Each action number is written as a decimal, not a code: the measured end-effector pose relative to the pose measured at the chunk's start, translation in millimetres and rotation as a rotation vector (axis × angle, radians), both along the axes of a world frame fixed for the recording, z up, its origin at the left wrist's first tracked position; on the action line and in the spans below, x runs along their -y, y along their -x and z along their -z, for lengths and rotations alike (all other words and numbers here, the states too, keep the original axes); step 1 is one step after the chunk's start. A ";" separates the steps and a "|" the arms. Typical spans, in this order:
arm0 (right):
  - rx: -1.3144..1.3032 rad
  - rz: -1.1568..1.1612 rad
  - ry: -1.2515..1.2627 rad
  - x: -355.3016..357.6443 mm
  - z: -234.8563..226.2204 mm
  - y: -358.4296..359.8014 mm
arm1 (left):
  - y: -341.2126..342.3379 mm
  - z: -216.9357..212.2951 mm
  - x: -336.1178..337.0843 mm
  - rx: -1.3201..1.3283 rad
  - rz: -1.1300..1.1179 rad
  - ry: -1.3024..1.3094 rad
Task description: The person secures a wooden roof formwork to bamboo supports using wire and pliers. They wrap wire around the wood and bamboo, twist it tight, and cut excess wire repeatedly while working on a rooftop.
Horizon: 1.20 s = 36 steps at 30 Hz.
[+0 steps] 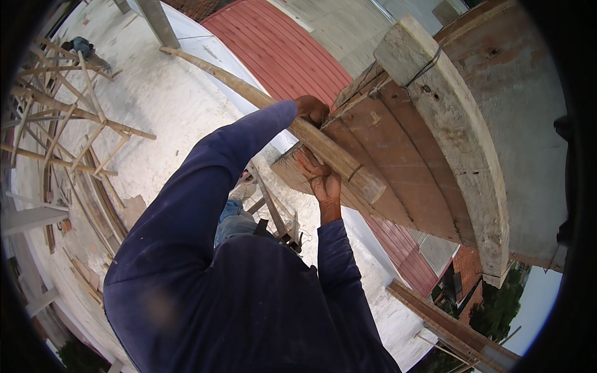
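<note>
A long round pole (249, 93), apparently wood or bamboo, slants across in front of me, its cut end against a wooden formwork panel (398, 149). My left hand (313, 110) reaches over the pole, with its fingers curled down at the far side, beside the panel's edge; the fingertips are partly hidden. Just under the pole my right hand (322, 179) is raised, palm showing. Its fingers stretch up toward the pole's underside and the panel edge, the thumb bent across; nothing shows in it.
A thick timber (463, 118) tied with wire runs along the panel. At the left stands bamboo scaffolding (68, 112) above a pale floor, with loose poles (93, 199) below. A crouching person (81, 46) is at far left. Beyond lies a red metal roof (273, 46). A timber beam (448, 323) juts out lower right.
</note>
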State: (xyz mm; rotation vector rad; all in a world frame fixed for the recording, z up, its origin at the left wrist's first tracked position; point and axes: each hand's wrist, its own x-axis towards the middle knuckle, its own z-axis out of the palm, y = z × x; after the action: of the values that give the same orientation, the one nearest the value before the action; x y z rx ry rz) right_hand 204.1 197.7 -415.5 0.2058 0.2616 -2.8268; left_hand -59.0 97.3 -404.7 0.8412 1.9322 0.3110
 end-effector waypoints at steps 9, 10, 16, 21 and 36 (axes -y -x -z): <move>0.119 0.103 0.263 13.5 -12.4 11.1 | -24.6 -28.4 14.4 -0.068 -0.154 -0.100; 0.136 0.122 0.245 12.8 -7.9 12.2 | -27.3 -29.0 15.2 -0.068 -0.145 -0.162; 0.378 -0.041 0.523 -17.3 38.9 28.1 | -30.4 -36.5 32.5 -0.178 -0.200 -0.144; 0.483 -0.036 0.387 -30.1 58.1 29.0 | -71.9 -50.9 62.3 -0.544 -1.079 -0.845; 0.401 0.053 -0.615 0.1 -0.9 17.5 | -221.2 10.2 17.5 0.518 -1.657 -1.196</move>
State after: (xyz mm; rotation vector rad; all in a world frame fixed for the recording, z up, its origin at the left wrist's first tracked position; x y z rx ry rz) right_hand 186.7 197.6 -414.6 0.8998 1.0288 -2.5860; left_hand 162.1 79.8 -414.9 -0.4588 1.3247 2.4675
